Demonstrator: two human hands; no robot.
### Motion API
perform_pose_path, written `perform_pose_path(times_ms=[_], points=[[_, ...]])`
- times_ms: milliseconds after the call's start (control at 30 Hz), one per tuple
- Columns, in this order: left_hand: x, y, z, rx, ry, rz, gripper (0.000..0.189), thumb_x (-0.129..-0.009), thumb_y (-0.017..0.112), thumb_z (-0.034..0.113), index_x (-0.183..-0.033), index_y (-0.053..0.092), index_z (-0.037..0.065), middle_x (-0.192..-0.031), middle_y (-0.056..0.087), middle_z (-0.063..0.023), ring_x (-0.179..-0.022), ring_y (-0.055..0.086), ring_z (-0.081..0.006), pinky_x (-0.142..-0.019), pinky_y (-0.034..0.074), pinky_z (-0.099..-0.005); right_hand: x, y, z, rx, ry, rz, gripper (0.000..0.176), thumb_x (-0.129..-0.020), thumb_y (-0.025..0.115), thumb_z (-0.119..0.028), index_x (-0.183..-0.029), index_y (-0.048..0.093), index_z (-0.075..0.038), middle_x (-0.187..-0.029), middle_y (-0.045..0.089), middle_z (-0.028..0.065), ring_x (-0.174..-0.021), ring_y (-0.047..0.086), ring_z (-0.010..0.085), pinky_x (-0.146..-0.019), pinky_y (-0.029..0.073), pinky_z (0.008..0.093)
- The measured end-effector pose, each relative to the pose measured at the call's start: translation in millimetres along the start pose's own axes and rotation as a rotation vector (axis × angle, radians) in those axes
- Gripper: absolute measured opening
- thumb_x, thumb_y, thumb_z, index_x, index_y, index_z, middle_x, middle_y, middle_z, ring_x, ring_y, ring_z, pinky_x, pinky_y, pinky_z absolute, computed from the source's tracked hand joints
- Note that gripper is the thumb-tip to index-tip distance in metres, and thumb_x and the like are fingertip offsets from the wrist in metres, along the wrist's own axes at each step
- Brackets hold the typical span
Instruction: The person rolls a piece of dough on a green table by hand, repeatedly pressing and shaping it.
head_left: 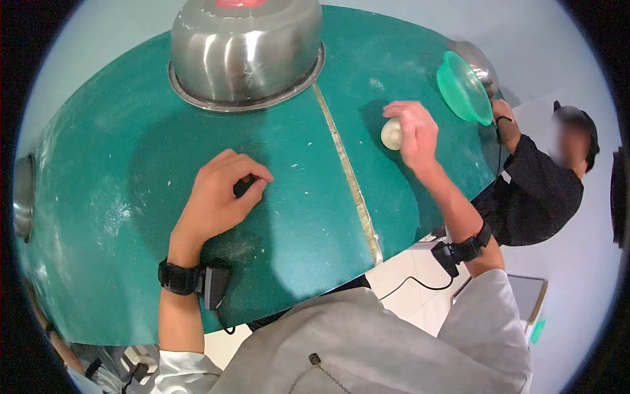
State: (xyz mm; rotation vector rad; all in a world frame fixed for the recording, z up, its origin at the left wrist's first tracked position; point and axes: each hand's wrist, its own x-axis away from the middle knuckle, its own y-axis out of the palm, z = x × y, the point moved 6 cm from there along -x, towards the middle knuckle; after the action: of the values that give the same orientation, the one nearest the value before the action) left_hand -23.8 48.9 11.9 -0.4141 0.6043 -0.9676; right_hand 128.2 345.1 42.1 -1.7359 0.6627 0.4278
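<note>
On the right half of the green table (289, 243), my right hand (415, 134) curls round a small pale round piece that looks like dough (391, 134). The piece shows at the left side of the hand, between fingers and palm. My left hand (223, 194) rests over the table to the left of the seam strip (344, 164), fingers bent and thumb tip near the index fingertip. Nothing shows between them. A large upturned steel bowl (246, 59) stands beyond my left hand.
At the far right a green plastic basin (462, 88) stands beside a steel bowl (478, 62), near the hand of a person in black (541, 190). Another metal container (23, 197) is at the left edge. Whitish smudges mark the table. Part of another person's arm shows at lower left.
</note>
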Motion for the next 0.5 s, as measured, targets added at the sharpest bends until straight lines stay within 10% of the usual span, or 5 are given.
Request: perform_pose_path(times_ms=[233,500], points=[[-4.7,1.3,1.0,-0.021,-0.007,-0.016,0.009,-0.084,0.072,0.005,-0.092,0.072,0.007,-0.087,0.07,-0.0075,-0.082,0.06,-0.0282,-0.074,0.049,-0.0382,-11.9,24.7,-17.7,0.111,-0.152,0.035,0.041,-0.1,0.053,-0.028,-0.065,0.066,-0.011,-0.073,0.071,0.0079,-0.071,0.069,0.0316,-0.068,0.052,0.0444],[-6.6,0.4,1.9,-0.016,-0.016,-0.004,0.01,-0.083,0.072,0.003,-0.093,0.073,0.007,-0.088,0.071,-0.0071,-0.08,0.059,-0.0279,-0.073,0.048,-0.0381,-49.5,40.7,75.0,-0.247,0.47,0.128,0.063,-0.11,0.042,-0.043,-0.072,0.072,-0.003,-0.061,0.065,0.0053,-0.059,0.06,0.0141,-0.06,0.048,0.0338]])
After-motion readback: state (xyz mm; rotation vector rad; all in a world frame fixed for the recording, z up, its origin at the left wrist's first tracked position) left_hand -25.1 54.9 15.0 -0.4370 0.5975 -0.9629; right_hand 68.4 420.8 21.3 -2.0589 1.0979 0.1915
